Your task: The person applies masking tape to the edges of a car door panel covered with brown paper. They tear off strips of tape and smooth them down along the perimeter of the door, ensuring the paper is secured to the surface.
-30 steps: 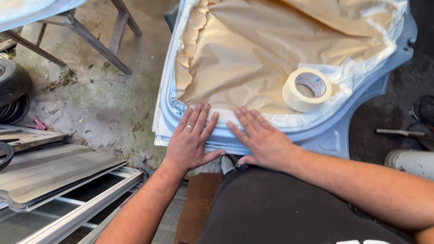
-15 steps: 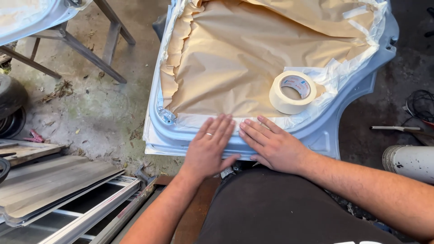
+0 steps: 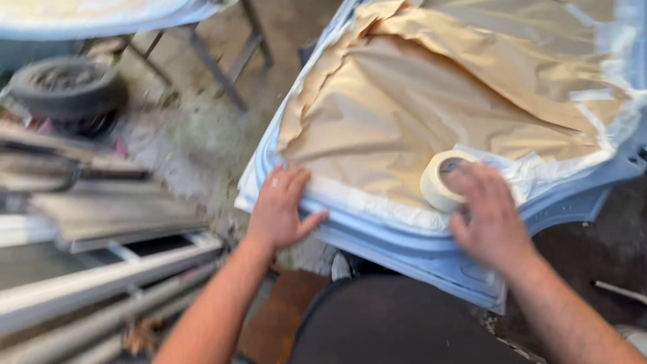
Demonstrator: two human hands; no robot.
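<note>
A pale blue car body panel lies in front of me, its middle covered with crumpled brown masking paper edged in white tape. My left hand rests flat on the panel's near left edge, fingers spread, holding nothing. My right hand hovers over a roll of cream masking tape that lies on the paper's lower right part; the fingers reach onto the roll and hide part of it. The view is blurred, so I cannot tell whether the fingers grip the roll.
A tyre lies on the dirty concrete floor at the far left. Grey metal frames and panels are stacked at the lower left. Metal stand legs hold another pale panel at the top left.
My right hand left the panel's near edge and moved right and up onto the tape roll. My left hand slid left along the edge. The camera view shifted.
</note>
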